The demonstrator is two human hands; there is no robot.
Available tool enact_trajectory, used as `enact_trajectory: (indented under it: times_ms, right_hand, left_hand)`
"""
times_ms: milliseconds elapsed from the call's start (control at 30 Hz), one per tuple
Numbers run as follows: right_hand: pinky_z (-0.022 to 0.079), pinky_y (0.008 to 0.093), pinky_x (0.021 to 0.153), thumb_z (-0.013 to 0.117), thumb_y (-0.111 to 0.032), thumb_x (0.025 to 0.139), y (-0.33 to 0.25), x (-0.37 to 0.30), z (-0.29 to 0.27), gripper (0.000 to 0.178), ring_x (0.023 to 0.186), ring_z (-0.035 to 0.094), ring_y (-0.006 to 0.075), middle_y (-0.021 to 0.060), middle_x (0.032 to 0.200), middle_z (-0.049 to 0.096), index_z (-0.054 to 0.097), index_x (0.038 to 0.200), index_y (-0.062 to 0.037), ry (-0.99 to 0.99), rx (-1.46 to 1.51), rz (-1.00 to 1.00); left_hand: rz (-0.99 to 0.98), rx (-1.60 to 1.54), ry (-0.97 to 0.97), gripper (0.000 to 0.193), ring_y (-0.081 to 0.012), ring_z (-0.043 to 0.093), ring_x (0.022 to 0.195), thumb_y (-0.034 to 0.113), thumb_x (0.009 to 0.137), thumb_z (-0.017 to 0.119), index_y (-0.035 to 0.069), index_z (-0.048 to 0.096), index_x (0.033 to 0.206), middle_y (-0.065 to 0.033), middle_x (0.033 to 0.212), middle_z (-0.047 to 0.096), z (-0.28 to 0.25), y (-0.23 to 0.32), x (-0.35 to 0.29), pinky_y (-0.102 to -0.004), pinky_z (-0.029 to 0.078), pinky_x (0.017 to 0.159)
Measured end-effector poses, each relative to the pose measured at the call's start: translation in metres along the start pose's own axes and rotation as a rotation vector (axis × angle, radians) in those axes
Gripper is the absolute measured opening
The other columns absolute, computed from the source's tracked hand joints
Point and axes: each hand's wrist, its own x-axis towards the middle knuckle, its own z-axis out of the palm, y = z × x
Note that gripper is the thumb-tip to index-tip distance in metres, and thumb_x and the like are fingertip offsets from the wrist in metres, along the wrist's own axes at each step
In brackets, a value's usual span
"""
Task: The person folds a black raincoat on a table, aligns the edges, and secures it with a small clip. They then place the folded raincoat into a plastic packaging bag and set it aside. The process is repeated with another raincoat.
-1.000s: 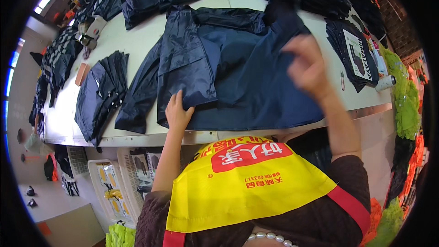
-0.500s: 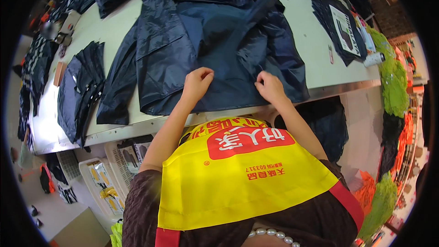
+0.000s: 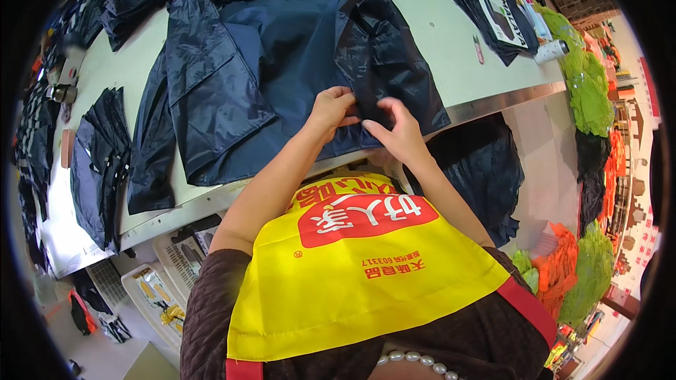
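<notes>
A dark navy jacket (image 3: 289, 63) with a shiny surface lies spread open, its bottom edge along the table's front. My left hand (image 3: 334, 111) is closed, its fingertips pinching the lower edge of the jacket's right front panel. Close beside it, my right hand (image 3: 401, 132) is on the same panel. Its thumb and bent forefinger are at the cloth, with dark fabric between them. The fingertips of the two hands almost meet. What lies under them is hidden. The jacket's left front panel is laid back toward the left sleeve (image 3: 151, 148).
The white table (image 3: 415, 0) has a metal front edge. Folded dark garments (image 3: 98, 162) lie left. A dark stack with a white card (image 3: 496, 17), a thread spool (image 3: 551, 51) and a small pink-handled tool (image 3: 479, 49) are right. Plastic baskets (image 3: 151, 295) stand below, lime cloth (image 3: 588, 91) hangs right.
My left hand has moved right to the jacket's right front panel, and my right hand has shifted slightly left. The hands are now close together. The view has swung to the right.
</notes>
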Motion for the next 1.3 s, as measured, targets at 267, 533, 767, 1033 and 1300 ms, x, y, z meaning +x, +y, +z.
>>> enact_trajectory:
  times_ms: [267,533,767,1033,1300]
  right_hand:
    - [0.049,0.0355,0.069,0.056,-0.018,0.086,0.018,0.048,0.007,0.019,0.075,0.063,0.0286,0.018,0.081,0.064,0.06,0.09,-0.0007,0.224,-0.012,-0.044]
    - [0.047,0.0268,0.081,0.054,-0.014,0.089,0.028,0.025,-0.005,0.017,0.089,0.061,0.0147,0.0056,0.096,0.065,0.06,0.1,-0.0018,-0.045,0.976,0.438]
    - [0.047,0.0328,0.073,0.066,-0.008,0.076,-0.002,0.026,-0.024,0.027,0.083,0.057,0.0272,0.0095,0.09,0.058,0.059,0.103,-0.0062,0.366,-0.347,-0.295]
    - [0.051,0.035,0.067,0.061,-0.008,0.076,-0.006,0.042,-0.014,0.012,0.076,0.059,0.0256,0.0094,0.076,0.058,0.061,0.088,-0.0037,0.157,-0.652,-0.557]
    - [0.051,0.0384,0.062,0.06,-0.011,0.075,-0.018,0.054,-0.021,0.008,0.074,0.06,0.0285,0.0107,0.076,0.057,0.056,0.078,-0.006,0.147,-0.668,-0.467]
  left_hand:
    - [0.233,0.091,-0.004,0.015,-0.0097,0.058,0.063,0.01,0.083,0.066,-0.002,0.061,0.092,-0.0034,0.076,0.061,0.016,-0.021,-0.013,-0.0229,0.051,0.055]
    - [0.104,0.155,0.005,0.041,-0.0122,0.057,0.074,0.04,0.08,0.068,0.003,0.063,0.097,-0.004,0.084,0.061,0.001,0.011,-0.002,-0.026,0.048,0.063]
    - [0.172,0.238,-0.019,0.028,-0.0119,0.057,0.056,0.029,0.082,0.068,0.003,0.063,0.075,-0.0033,0.063,0.06,0.016,0.03,0.018,-0.024,0.046,0.053]
    - [0.109,0.267,-0.026,0.026,-0.0121,0.06,0.057,0.03,0.083,0.065,0.005,0.064,0.076,-0.0039,0.067,0.063,0.029,0.033,0.02,-0.0233,0.046,0.053]
    - [0.163,0.218,-0.041,0.023,-0.0111,0.056,0.053,0.026,0.082,0.066,0.005,0.063,0.073,-0.0042,0.064,0.061,0.033,0.032,0.024,-0.0231,0.043,0.049]
